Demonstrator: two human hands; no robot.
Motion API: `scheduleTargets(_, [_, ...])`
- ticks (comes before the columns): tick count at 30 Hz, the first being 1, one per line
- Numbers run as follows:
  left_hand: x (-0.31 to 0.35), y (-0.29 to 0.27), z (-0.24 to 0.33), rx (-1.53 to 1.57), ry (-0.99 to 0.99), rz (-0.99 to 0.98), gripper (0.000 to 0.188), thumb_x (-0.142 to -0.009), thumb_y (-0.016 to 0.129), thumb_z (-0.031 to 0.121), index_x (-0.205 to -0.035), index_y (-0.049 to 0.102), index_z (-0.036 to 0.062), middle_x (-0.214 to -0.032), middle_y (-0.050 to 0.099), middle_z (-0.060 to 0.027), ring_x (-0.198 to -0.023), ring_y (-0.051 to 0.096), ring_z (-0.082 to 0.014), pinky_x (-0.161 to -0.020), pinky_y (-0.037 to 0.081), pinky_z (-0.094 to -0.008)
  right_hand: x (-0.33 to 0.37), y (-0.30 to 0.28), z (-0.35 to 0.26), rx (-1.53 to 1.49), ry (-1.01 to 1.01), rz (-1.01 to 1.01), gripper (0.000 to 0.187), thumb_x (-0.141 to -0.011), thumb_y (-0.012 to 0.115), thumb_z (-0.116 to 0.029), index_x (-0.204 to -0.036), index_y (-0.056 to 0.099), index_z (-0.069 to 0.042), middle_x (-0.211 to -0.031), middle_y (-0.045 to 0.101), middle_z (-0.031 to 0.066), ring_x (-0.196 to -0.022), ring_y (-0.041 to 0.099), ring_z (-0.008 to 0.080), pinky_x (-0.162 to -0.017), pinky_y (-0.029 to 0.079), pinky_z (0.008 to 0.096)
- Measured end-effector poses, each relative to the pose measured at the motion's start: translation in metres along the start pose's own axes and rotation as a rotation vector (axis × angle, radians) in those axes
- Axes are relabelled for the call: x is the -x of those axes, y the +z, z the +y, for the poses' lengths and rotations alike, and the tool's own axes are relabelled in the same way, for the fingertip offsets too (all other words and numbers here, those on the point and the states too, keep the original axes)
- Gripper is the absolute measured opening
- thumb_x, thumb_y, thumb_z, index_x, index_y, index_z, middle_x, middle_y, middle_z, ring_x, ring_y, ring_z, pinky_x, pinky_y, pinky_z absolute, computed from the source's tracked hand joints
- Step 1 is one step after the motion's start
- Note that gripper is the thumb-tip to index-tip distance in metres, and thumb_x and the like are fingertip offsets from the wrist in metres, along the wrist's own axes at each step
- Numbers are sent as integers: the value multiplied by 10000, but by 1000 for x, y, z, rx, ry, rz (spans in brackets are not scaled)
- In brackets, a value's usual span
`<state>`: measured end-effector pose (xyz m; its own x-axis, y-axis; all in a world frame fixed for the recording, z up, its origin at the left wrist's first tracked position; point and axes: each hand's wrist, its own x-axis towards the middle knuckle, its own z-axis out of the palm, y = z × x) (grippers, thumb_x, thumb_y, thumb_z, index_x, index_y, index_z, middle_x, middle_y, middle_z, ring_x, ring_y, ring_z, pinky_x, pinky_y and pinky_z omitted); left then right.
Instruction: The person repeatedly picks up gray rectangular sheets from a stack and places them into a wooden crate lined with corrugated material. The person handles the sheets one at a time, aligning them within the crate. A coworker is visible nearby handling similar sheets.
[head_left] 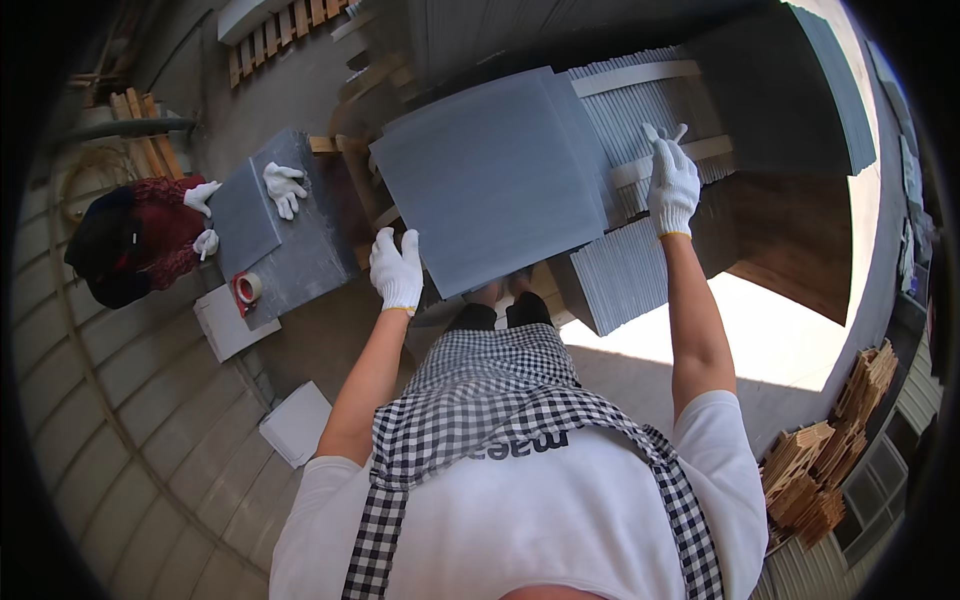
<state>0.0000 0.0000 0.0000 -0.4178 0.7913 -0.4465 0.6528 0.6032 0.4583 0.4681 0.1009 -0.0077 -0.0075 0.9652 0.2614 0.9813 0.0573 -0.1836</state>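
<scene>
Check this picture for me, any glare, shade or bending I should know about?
In the head view, the sunlit patch at right is blown out nearly white; in the same view, the big slab lies in shade, without strong glare; also in the head view, seams in the lower-left panelling bow, and the picture's corners are black.

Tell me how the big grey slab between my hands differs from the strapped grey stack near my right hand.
The slab shows one broad, plain face; the stack shows rows of thin edges. Two pale bands cross the stack; none crosses the slab's visible face. The slab lies between your left hand and right hand, while the stack sits to the slab's right. Both are grey.
</scene>
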Motion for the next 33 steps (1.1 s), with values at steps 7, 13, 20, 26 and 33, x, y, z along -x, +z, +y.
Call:
scheduleTargets(7, [13, 35, 72, -390, 660, 249, 648, -835, 708, 407, -1341, 518, 50, -1431, 476, -161, -1383, 359, -383, -1140, 279, -546, -34, -42, -13, 173, -8, 86, 562, -810, 711, -313, -1329, 551, -170, -1318, 573, 127, -1224, 498, 427, -961, 436, 505])
scheduleTargets(13, [14, 82, 127, -459, 872, 55, 717, -876, 639, 461, -1445, 462, 61, -1539, 367, -202, -1443, 280, -410, -1190, 178, -555, -85, -111, 76, 335, 113, 246, 533, -818, 707, -311, -1284, 584, -83, -1287, 604, 136, -1200, 539, 363, -994, 452, 478])
scheduleTargets(20, [12, 90, 131, -504, 894, 93, 703, -876, 625, 469, -1425, 488, 51, -1516, 393, -233, -1431, 295, -431, -1186, 180, -567, -151, -204, 174, 641, 260, 297, 550, -851, 692, -366, -1326, 564, -121, -1269, 608, 102, -1139, 583, 319, -939, 489, 458])
scheduleTargets(26, [10, 91, 128, -507, 917, 112, 698, -873, 622, 462, -1417, 495, 43, -1510, 395, -243, -1422, 301, -447, -1180, 185, -576, -166, -201, 171, 671, 325, 308, 441, -828, 709, -280, -1240, 594, -172, -1119, 652, 99, -993, 637, 323, -831, 529, 462])
scheduleTargets(33, [12, 91, 133, -504, 883, 66, 713, -867, 628, 453, -1431, 478, 44, -1527, 367, -245, -1438, 270, -446, -1186, 165, -580, -168, -194, 170, 660, 393, 321, 437, -831, 685, -259, -1251, 615, -162, -1127, 638, 96, -990, 626, 312, -845, 518, 465])
